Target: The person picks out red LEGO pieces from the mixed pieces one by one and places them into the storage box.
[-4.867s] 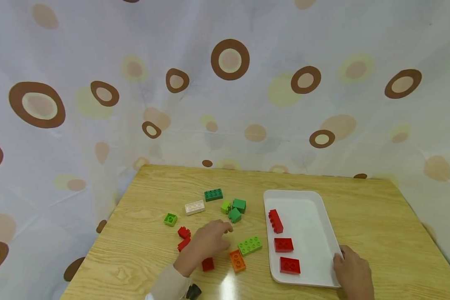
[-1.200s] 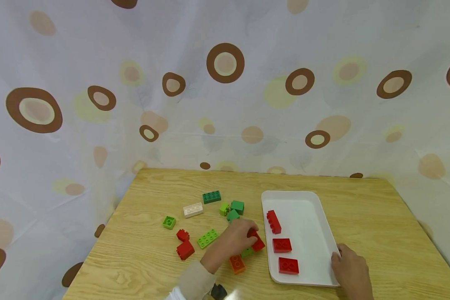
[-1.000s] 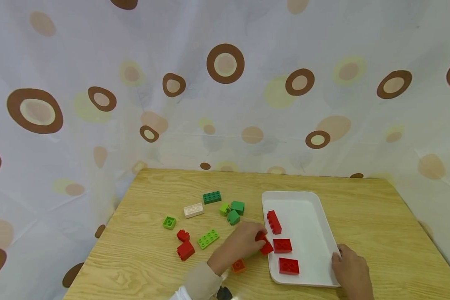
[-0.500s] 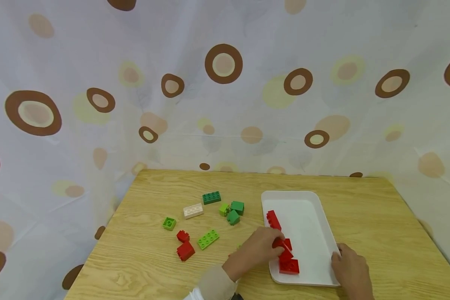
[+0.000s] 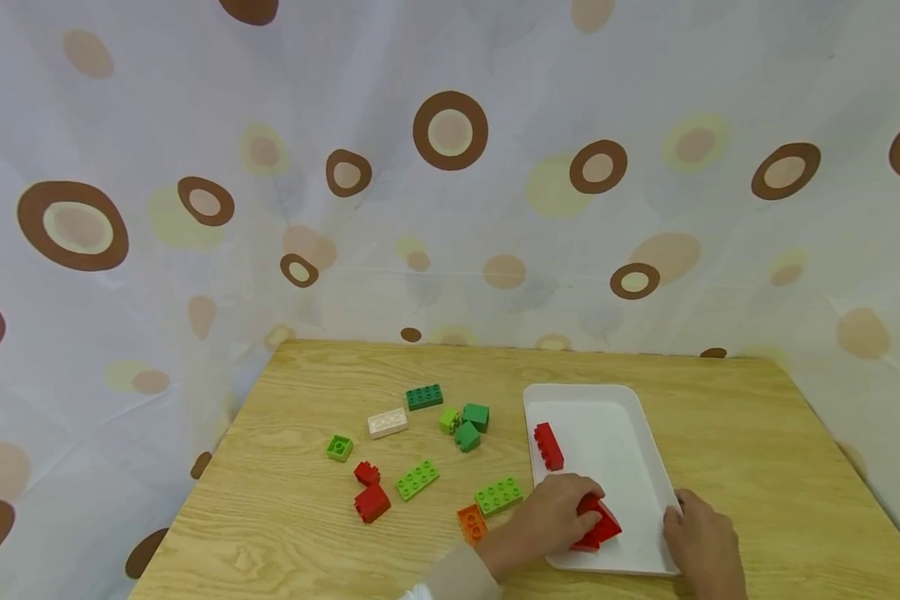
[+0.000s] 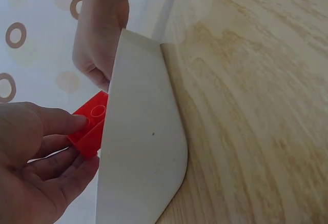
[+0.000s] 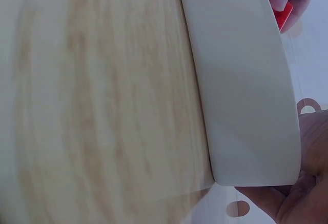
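Over the front part of the white tray (image 5: 630, 467), my left hand (image 5: 551, 517) pinches a red brick (image 5: 602, 521) between thumb and fingers. In the left wrist view the left hand (image 6: 38, 157) holds the red brick (image 6: 91, 126) by its studded side, beside the tray wall (image 6: 141, 131). Another red brick lies under it, mostly hidden by the hand. A long red brick (image 5: 548, 446) lies in the tray's left side. My right hand (image 5: 705, 537) grips the tray's right rim near the front corner; in the right wrist view its fingers (image 7: 310, 183) curl at the tray's end.
Left of the tray on the wooden table (image 5: 307, 500) lie light green bricks (image 5: 498, 496), an orange brick (image 5: 472, 523), dark green bricks (image 5: 423, 397), a white brick (image 5: 387, 423) and red bricks (image 5: 372, 502). A patterned curtain (image 5: 450, 208) hangs behind.
The left hand took hold of a red brick and carried it rightward from the table into the tray. A light green brick now lies farther left. The right hand stays on the rim.
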Demonstrator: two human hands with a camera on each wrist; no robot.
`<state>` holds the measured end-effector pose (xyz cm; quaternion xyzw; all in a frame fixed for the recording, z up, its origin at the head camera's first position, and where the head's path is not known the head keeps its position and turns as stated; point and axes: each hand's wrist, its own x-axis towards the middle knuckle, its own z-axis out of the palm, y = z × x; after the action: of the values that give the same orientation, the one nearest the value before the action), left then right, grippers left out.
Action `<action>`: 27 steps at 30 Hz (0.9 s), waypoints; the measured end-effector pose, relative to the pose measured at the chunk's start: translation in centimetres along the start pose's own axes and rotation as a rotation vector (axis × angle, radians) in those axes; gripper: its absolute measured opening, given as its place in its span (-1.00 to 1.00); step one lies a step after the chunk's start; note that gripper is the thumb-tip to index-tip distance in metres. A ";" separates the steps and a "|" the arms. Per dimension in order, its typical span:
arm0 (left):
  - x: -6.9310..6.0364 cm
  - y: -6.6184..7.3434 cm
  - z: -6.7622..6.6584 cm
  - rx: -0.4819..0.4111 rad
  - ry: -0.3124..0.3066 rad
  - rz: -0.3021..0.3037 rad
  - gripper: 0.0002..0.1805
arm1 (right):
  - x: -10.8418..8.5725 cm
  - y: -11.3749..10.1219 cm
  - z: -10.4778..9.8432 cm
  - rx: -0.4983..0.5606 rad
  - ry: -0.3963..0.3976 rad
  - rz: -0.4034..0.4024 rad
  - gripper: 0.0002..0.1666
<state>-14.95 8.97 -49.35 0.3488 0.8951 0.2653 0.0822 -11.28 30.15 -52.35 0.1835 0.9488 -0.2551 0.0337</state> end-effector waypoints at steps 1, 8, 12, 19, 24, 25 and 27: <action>0.1 0.1 0.2 0.013 0.000 0.008 -0.74 | 0.0 0.1 0.0 -0.003 -0.001 -0.001 -0.57; 0.7 0.6 1.2 0.036 -0.014 0.065 -0.75 | -0.1 0.2 0.1 -0.001 0.011 -0.007 -0.58; 1.0 0.9 1.3 0.031 -0.025 0.070 -0.75 | -0.1 0.0 0.0 -0.001 0.002 -0.002 -0.58; 1.2 1.1 1.7 0.046 -0.052 0.060 -0.74 | -0.2 0.1 0.0 0.003 -0.018 -0.006 -0.57; 1.3 1.1 1.9 0.046 -0.055 0.073 -0.75 | -0.2 0.0 0.0 0.002 -0.014 -0.006 -0.57; 1.3 1.1 2.0 0.044 -0.058 0.075 -0.75 | -0.2 0.1 0.0 0.001 -0.015 -0.011 -0.58; 1.4 1.1 2.1 0.038 -0.069 0.074 -0.75 | -0.1 0.1 0.0 0.001 -0.014 -0.013 -0.58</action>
<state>-14.60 11.46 -50.50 0.3919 0.8831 0.2391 0.0966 -11.11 30.18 -52.42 0.1758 0.9495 -0.2571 0.0385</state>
